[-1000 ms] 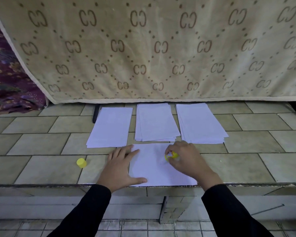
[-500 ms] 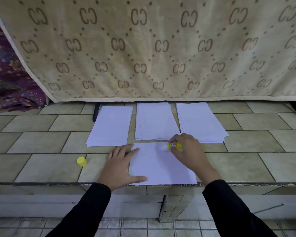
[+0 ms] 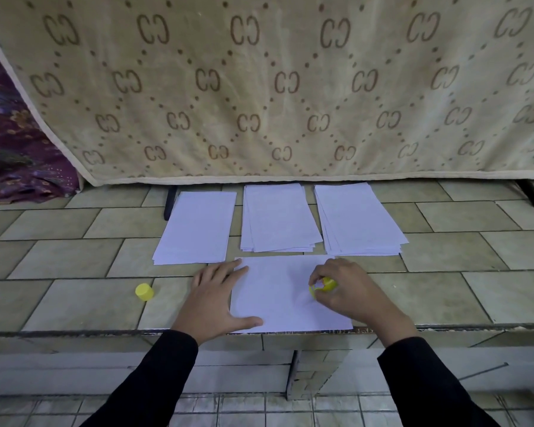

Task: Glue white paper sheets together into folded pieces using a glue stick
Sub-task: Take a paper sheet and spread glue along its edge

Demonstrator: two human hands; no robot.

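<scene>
R hand [image 3: 349,291] rubs glue stick [image 3: 322,286] on sheet [image 3: 278,300].

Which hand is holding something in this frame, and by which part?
The right hand grips the glue stick around its yellow barrel, over the sheet. The left hand holds nothing; it rests flat on the sheet's left edge.

Dim, even light; soft shadows; wide-angle bending at edges.

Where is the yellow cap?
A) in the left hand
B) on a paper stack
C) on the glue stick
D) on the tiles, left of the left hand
D: the cap lies on the tiles, apart from the left hand, which presses flat on the sheet.
</scene>
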